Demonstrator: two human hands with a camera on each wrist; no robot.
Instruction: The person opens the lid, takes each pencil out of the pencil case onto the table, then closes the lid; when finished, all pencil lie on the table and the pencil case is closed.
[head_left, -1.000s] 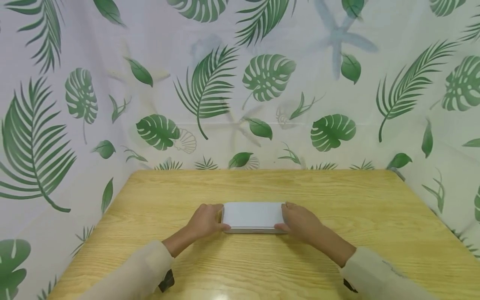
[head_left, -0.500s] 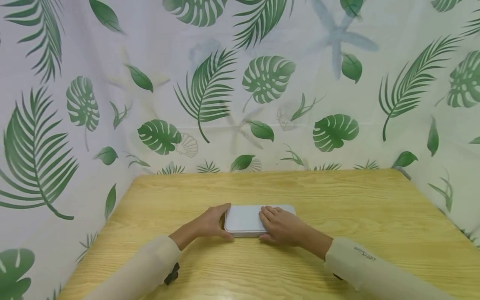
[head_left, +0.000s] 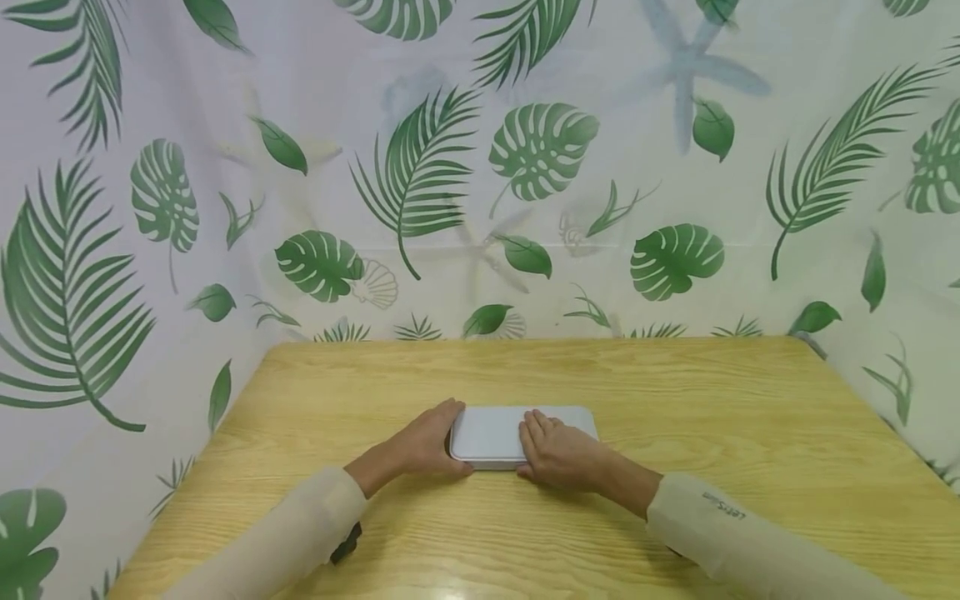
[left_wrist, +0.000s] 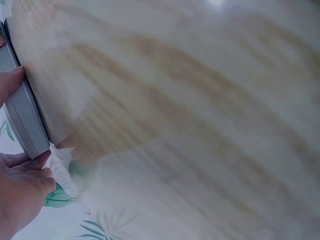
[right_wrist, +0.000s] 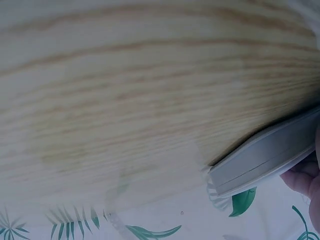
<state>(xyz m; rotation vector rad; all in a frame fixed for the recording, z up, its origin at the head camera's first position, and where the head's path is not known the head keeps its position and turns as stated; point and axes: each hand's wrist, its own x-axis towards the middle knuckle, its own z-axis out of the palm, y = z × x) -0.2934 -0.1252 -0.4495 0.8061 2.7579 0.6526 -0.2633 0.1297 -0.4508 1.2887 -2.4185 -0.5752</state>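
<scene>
A flat, white, rectangular case (head_left: 491, 433) with rounded corners lies on the wooden table, its lid on. My left hand (head_left: 429, 442) grips its left end, thumb at the front side and fingers round the back. The left wrist view shows that thumb (left_wrist: 11, 82) against the case's grey side (left_wrist: 31, 125). Over the right half of the lid rests my right hand (head_left: 561, 452), its fingers straight and together, the thumb low at the front edge. In the right wrist view the case's far end (right_wrist: 260, 157) is visible beside a few fingertips (right_wrist: 301, 177); most of this hand is out of frame.
The light wooden table (head_left: 360, 379) reaches back to a white curtain (head_left: 450, 308) printed with green leaves, which also hangs at both sides. Dark wrist straps show partly under the cream sleeves (head_left: 292, 533).
My right hand has left the case's right end and lies over the lid. The case sits slightly farther right in the head view. My left hand keeps hold of the left end.
</scene>
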